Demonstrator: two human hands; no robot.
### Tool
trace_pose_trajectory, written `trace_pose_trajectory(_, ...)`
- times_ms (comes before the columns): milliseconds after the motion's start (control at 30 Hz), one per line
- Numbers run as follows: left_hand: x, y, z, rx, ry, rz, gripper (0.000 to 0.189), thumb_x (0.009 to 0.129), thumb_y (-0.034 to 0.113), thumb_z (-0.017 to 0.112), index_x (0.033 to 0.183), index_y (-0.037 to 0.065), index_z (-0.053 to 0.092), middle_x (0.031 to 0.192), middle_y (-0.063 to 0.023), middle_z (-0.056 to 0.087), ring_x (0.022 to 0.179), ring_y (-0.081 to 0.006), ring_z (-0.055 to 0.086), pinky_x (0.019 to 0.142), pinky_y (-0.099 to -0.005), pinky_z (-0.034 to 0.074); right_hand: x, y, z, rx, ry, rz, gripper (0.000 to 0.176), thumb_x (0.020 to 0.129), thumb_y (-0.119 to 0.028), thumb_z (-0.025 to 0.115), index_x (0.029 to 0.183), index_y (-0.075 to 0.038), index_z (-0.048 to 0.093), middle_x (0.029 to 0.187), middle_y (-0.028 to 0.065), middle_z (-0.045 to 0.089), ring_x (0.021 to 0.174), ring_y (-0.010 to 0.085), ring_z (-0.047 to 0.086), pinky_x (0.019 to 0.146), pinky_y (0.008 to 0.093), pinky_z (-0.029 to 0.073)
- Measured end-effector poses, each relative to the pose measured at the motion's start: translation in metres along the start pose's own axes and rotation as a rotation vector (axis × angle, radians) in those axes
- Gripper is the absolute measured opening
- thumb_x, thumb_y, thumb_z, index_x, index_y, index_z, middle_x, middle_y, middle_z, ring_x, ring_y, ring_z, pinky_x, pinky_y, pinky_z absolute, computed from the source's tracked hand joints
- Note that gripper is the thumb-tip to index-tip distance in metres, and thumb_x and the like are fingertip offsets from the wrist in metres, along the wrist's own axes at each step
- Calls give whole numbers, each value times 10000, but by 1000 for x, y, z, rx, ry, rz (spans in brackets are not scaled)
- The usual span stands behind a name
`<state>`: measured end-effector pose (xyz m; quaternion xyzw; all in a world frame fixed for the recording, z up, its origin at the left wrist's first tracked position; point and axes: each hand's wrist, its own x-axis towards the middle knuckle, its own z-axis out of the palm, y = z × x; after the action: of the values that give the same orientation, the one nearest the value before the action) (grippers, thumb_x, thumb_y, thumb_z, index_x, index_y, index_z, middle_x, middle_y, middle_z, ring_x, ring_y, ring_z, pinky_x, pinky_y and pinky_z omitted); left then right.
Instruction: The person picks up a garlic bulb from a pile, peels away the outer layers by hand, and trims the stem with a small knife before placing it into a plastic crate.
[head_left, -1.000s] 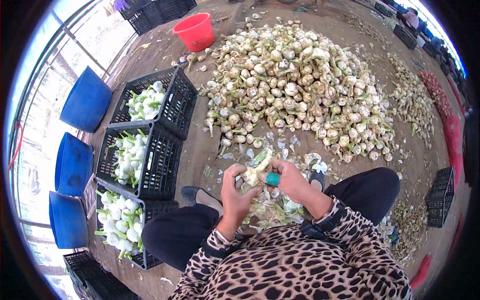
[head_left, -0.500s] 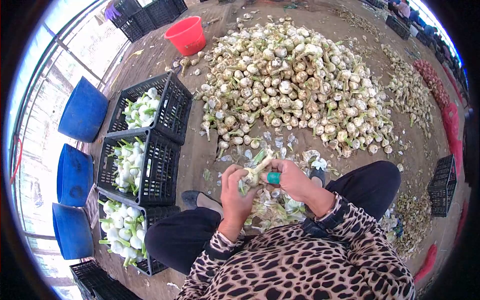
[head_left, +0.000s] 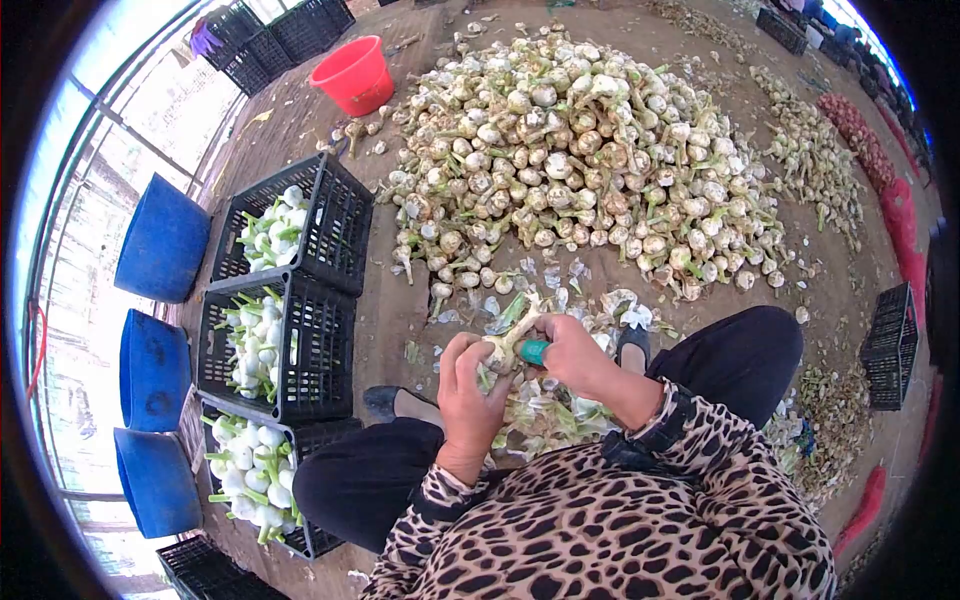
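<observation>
A garlic bulb (head_left: 505, 345) with its stem still on is between my two hands, in front of my body. The fingers and thumb of my left hand (head_left: 468, 395) are wrapped round the bulb from the left. From the other side my right hand (head_left: 582, 365) presses on it, closed, with a green wrap (head_left: 534, 352) around the thumb. Whether a small blade is in the right hand cannot be made out. Below the hands lie peeled skins and leaf scraps (head_left: 545, 428) on the ground, between my feet.
A large heap of unpeeled garlic (head_left: 590, 160) lies ahead. On the left stand black crates (head_left: 325, 345) of peeled white garlic, with blue tubs (head_left: 155, 370) beyond them. A red bucket (head_left: 354, 78) stands behind, and another black crate (head_left: 888, 345) is at the right.
The view has shifted slightly. My right thumb has turned a little against the garlic bulb, and both hands stay on it.
</observation>
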<state>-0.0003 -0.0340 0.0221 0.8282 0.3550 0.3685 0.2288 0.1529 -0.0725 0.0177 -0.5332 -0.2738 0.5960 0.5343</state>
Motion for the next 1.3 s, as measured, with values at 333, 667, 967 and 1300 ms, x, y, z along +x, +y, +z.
trace_pose_trajectory(333, -2, -1, 2, -1327, -43, -783, 462, 781, -65, 560, 1206, 18, 402, 1124, -97, 505, 1035, -198, 531, 880, -305, 469, 5, -2, -28, -556, 65, -168, 189, 804, -146, 632, 948, -25, 623, 977, 129, 630, 897, 224, 591, 794, 327, 456)
trace_pose_trajectory(667, -2, -13, 12, -1717, -217, -813, 344, 889, 209, 550, 1168, 24, 469, 1067, -106, 565, 934, -228, 587, 767, -327, 512, 0, 2, -25, 158, -175, -125, 549, 875, -259, 605, 1345, -79, 384, 1347, 35, 373, 1214, 152, 362, 1001, 291, 294)
trace_pose_trajectory(967, -2, 3, 17, -1227, -159, -831, 301, 820, 61, 645, 1105, -7, 580, 979, -46, 618, 847, -128, 582, 750, -257, 473, -6, 8, -7, 272, -281, 125, 458, 881, -224, 598, 1293, -91, 447, 1114, -17, 538, 929, 81, 515, 751, 225, 417)
trace_pose_trajectory(1300, -4, 3, 15, -1291, -141, -934, 264, 823, 92, 645, 1050, -15, 564, 877, -62, 619, 751, -133, 592, 659, -254, 483, 0, 14, -5, 464, -343, 228, 473, 900, -260, 564, 1305, -69, 410, 1147, -4, 551, 975, 94, 540, 753, 222, 439)
